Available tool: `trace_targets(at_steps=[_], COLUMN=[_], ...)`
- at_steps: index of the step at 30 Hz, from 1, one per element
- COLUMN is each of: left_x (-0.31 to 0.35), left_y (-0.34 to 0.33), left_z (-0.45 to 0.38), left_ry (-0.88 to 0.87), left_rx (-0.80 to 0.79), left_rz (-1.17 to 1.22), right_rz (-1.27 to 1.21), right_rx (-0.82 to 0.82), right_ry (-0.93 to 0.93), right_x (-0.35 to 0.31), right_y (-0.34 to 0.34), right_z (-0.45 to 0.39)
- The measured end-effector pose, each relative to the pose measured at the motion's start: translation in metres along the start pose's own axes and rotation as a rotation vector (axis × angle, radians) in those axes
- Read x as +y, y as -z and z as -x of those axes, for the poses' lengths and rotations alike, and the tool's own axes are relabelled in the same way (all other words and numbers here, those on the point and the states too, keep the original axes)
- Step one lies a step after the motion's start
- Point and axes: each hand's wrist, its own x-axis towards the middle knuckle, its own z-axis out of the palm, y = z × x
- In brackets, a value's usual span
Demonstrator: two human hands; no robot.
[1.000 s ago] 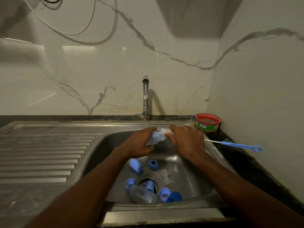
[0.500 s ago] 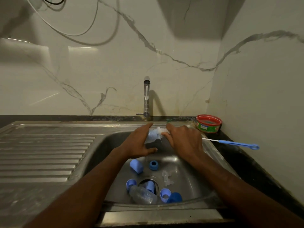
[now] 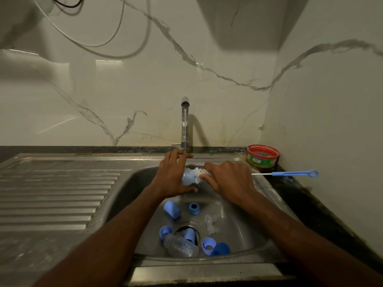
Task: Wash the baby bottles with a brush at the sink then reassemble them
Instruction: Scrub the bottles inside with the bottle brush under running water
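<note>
**Brush comes out of the bottle mouth**

I look down at the sink (image 3: 124, 183) and use the tap (image 3: 184, 125) as my marker. Right below the tap, my left hand (image 3: 176, 177) has its grip wrapped round a small clear bottle (image 3: 187, 178). My right hand (image 3: 230, 181) has its grip pinched tight on the brush (image 3: 200, 172), just to the right of the tap.

What is new: a second ago the white bristles were mostly hidden in the bottle. Now they show, fluffy, at the bottle mouth. My left hand has also slid up closer to the tap. A thin line of water runs from the tap.

I think I am mid-scrub, pulling the brush out. This bottle is nearly clean, I guess.

Much is still left. Below the tap, low in the sink, lie another bottle (image 3: 180, 246), blue caps (image 3: 172, 209) and rings (image 3: 194, 208). To the right of the tap, on the bench, sit a thin blue brush (image 3: 290, 173) and a red tub (image 3: 262, 158).
</note>
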Motion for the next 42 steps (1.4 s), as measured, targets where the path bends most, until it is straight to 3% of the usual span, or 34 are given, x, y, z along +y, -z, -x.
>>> trace_targets(at_steps=[2, 4, 8, 15, 19, 21, 25, 30, 32, 36, 39, 42], left_x=[0.001, 0.006, 0.002, -0.005, -0.002, 0.003, 0.000, -0.003, -0.005, -0.001, -0.002, -0.005], left_y=[-0.002, -0.002, 0.005, 0.000, -0.005, -0.004, 0.006, 0.006, 0.002, 0.005, 0.008, 0.008], left_z=[0.003, 0.005, -0.001, 0.002, 0.003, 0.004, -0.002, 0.001, 0.004, 0.007, 0.005, 0.000], left_ry=[0.023, 0.014, -0.038, 0.021, 0.035, 0.020, -0.065, -0.084, -0.095, -0.013, -0.050, -0.123], left_rx=[-0.189, -0.304, -0.154, 0.040, -0.160, -0.248, -0.101, 0.046, 0.002, -0.271, -0.330, -0.251], left_rz=[0.209, 0.252, 0.139, -0.042, 0.254, 0.285, 0.193, -0.073, 0.004, 0.280, 0.247, 0.037], right_rz=[0.001, -0.009, -0.002, -0.035, 0.035, 0.007, 0.039, -0.020, 0.005, 0.034, 0.043, 0.040], right_rx=[-0.007, 0.021, 0.033, -0.002, 0.001, 0.013, 0.023, 0.005, 0.010, -0.002, -0.069, -0.112], right_ry=[-0.035, -0.093, -0.206, 0.007, -0.013, -0.092, -0.185, 0.061, 0.118, 0.055, -0.074, -0.160], right_x=[0.001, 0.007, 0.012, 0.004, 0.004, 0.009, 0.012, 0.005, 0.005, 0.004, 0.003, 0.003], right_y=[0.004, 0.005, 0.002, -0.006, 0.003, 0.004, 0.004, 0.003, 0.006, 0.010, 0.005, -0.006], right_z=[0.000, 0.001, 0.002, -0.001, -0.001, 0.000, 0.001, 0.003, 0.002, 0.004, -0.003, -0.008])
